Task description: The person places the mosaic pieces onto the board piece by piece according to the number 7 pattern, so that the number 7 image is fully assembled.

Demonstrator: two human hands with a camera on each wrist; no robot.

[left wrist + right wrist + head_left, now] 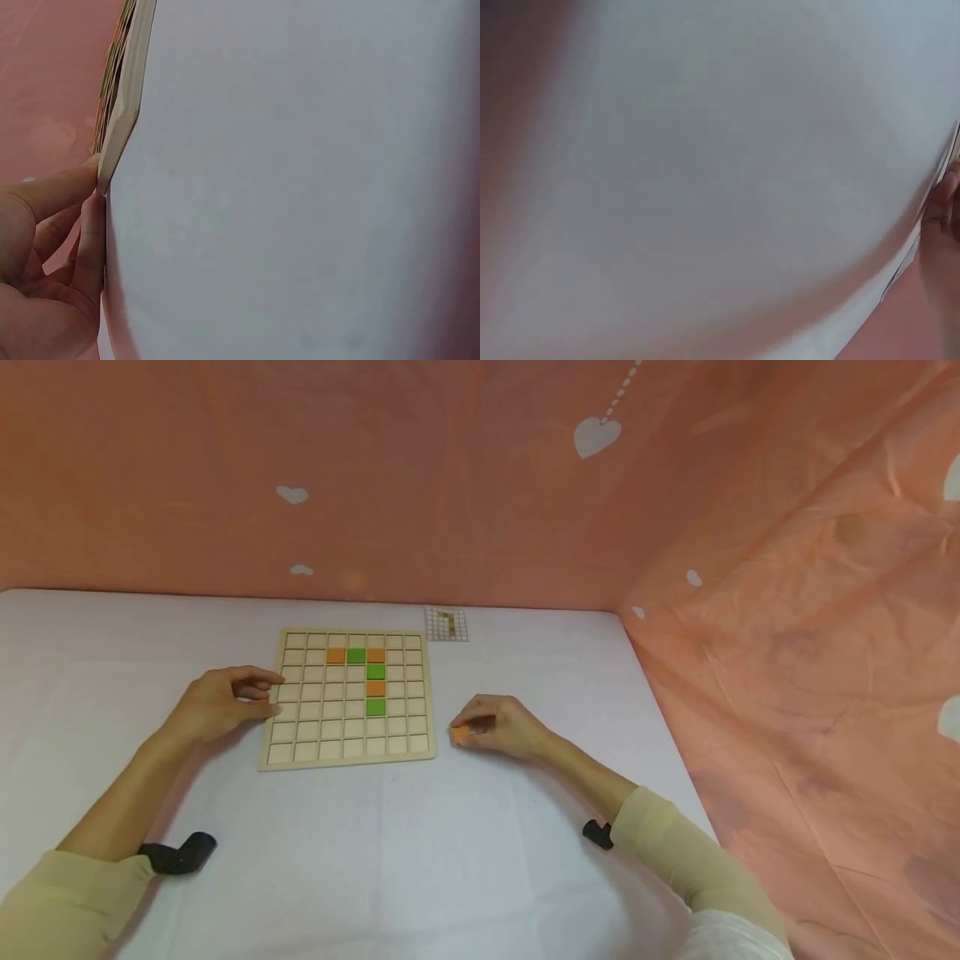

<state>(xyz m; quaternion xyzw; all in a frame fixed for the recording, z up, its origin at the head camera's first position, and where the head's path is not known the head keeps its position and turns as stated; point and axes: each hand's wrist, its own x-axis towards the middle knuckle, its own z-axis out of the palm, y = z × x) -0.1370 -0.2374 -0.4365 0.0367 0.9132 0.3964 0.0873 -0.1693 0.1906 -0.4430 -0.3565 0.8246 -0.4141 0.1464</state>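
Note:
A square wooden grid board (347,765) lies on the white table in the head view. Three orange tiles (335,656) and three green tiles (376,707) sit in its cells, forming a short row that turns down into a column. At the board's left edge, my left hand (217,702) touches the rim with index finger and thumb spread apart; the left wrist view shows these fingertips against the board's side. My right hand (506,727) pinches an orange tile (460,735) just off the board's lower right side. That tile is hidden in the right wrist view.
A small printed card (446,623) with a coloured grid pattern lies beyond the board's upper right corner. Pink cloth (450,485) with white hearts hangs behind the table and along its right side. Black straps (180,853) are on both forearms.

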